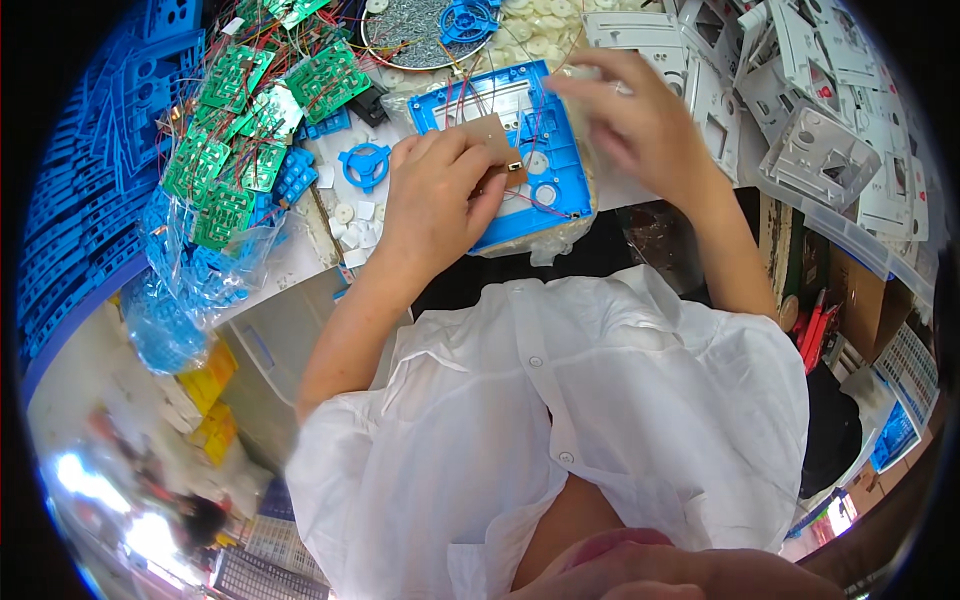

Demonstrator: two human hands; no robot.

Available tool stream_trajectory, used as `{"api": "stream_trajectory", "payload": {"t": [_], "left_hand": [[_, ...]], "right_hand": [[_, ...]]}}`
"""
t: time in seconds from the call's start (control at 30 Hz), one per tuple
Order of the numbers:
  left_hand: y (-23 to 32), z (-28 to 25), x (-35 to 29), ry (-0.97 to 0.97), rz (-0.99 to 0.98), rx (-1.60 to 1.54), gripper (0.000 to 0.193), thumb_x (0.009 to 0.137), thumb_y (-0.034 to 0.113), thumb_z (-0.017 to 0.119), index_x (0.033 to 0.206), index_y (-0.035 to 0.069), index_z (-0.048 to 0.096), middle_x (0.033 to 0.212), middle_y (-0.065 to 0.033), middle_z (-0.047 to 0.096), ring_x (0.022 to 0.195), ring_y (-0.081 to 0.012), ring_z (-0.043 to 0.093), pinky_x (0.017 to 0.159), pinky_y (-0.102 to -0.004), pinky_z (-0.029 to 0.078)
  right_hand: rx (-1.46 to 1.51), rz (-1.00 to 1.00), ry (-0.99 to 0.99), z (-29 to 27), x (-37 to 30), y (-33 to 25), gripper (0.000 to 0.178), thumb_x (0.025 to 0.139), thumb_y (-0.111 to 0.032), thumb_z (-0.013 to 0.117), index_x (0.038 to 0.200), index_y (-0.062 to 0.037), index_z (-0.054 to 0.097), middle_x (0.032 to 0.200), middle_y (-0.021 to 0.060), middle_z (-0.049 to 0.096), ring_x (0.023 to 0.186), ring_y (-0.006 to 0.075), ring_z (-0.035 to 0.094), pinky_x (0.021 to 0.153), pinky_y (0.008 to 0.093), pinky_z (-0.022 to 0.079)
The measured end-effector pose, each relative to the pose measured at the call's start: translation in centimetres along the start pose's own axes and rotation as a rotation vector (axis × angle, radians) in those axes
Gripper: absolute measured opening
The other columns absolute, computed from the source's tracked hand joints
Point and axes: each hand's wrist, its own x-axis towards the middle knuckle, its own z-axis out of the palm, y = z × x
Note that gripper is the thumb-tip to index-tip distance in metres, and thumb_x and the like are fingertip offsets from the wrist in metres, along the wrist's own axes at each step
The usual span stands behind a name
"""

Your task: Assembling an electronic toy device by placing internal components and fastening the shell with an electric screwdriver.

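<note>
Your white shirt [560, 400] fills the lower part of the view, and both forearms rise out of it toward the bench. Your left hand [435, 195] is curled around a small brown circuit board [492, 140], thumb and fingertips pinching its edge, and holds it flat over the blue plastic frame [540, 150] that lies directly under those fingers. Thin red wires [545, 205] trail from the board across the frame, just beside your left thumb.

Your right hand [640, 115] hovers past the frame's far right corner, fingers bunched together as if nipping something small; what they hold, if anything, I cannot tell, for the hand is blurred.

Beyond your left fingertips sits a round metal bowl [400, 55] heaped with small grey screws, and a blue wheel-shaped part [468, 20] lies on top of them. Out to the left of your left knuckles, a clear plastic bag [200, 260] spills green circuit boards [240, 130], and a lone blue wheel [365, 163] rests just beside your wrist. To the right of your right hand, a clear tray [850, 230] holds stacked white plastic housings [820, 150].
</note>
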Motion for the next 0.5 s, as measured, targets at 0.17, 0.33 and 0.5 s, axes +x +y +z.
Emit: {"api": "stream_trajectory", "payload": {"t": [0.17, 0.33, 0.5], "left_hand": [[0.5, 0.5, 0.2, 0.057, -0.038, 0.022, 0.019, 0.085, 0.016, 0.073, 0.102, 0.009, 0.071, 0.097, -0.0083, 0.067, 0.091, -0.0316, 0.064, 0.083, -0.0422, 0.045], [0.9, 2.1, 3.3, 0.030, -0.125, 0.190, 0.015, 0.085, 0.020, 0.072, 0.092, 0.007, 0.073, 0.085, -0.0077, 0.066, 0.075, -0.0303, 0.066, 0.070, -0.0407, 0.050], [1.3, 2.5, 5.3, -0.096, -0.260, 0.294, 0.018, 0.084, 0.023, 0.072, 0.082, 0.005, 0.073, 0.083, -0.0120, 0.069, 0.076, -0.0328, 0.069, 0.069, -0.0444, 0.056]], "right_hand": [[-0.210, -0.226, -0.087, 1.7, 2.4, 1.7, 0.041, 0.068, -0.003, 0.076, 0.108, -0.0114, 0.071, 0.138, 0.0046, 0.063, 0.121, 0.0328, 0.059, 0.085, 0.0380, 0.058], [-0.200, -0.290, -0.108, 0.1, 2.2, 0.8, 0.032, 0.068, -0.005, 0.077, 0.098, -0.0078, 0.068, 0.125, 0.0061, 0.065, 0.114, 0.0324, 0.060, 0.082, 0.0381, 0.058], [-0.070, -0.129, -0.155, -1.2, -1.9, -3.2, 0.024, 0.070, -0.007, 0.076, 0.090, -0.0083, 0.063, 0.091, 0.0056, 0.063, 0.088, 0.0280, 0.061, 0.069, 0.0385, 0.054]]}}
